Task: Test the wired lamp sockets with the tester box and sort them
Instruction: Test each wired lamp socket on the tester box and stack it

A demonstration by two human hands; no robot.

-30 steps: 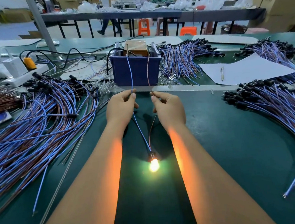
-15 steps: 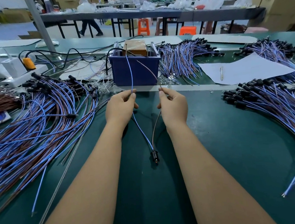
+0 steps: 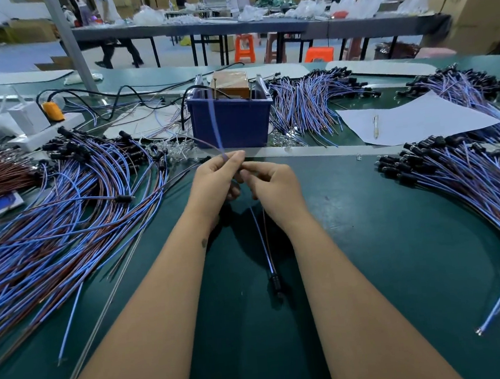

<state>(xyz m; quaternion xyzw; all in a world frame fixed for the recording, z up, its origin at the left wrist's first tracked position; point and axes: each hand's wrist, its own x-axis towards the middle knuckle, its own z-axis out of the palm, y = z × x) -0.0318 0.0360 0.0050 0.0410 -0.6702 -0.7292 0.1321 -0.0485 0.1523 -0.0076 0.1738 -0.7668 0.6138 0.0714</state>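
One wired lamp socket (image 3: pixel 275 283), black with an unlit bulb, lies on the green table between my forearms. Its blue and brown wires (image 3: pixel 262 242) run up into my hands. My left hand (image 3: pixel 216 183) pinches the blue wire, whose free end blurs upward in front of the tester box (image 3: pixel 230 117), a dark blue bin with a brown block and metal contacts on top. My right hand (image 3: pixel 272 184) holds the brown wire close beside the left, fingertips nearly touching. Neither wire end touches the tester's contacts.
A large pile of wired sockets (image 3: pixel 63 211) fans across the left, another pile (image 3: pixel 465 176) on the right, more (image 3: pixel 310 102) behind the box. A paper sheet (image 3: pixel 412 120) with a pen (image 3: pixel 375 125) lies right of the box. A white power strip (image 3: pixel 38 129) sits far left.
The bulb glowed one second ago and is now dark. My hands have pulled the wire ends off the tester's contacts and come together at the middle.
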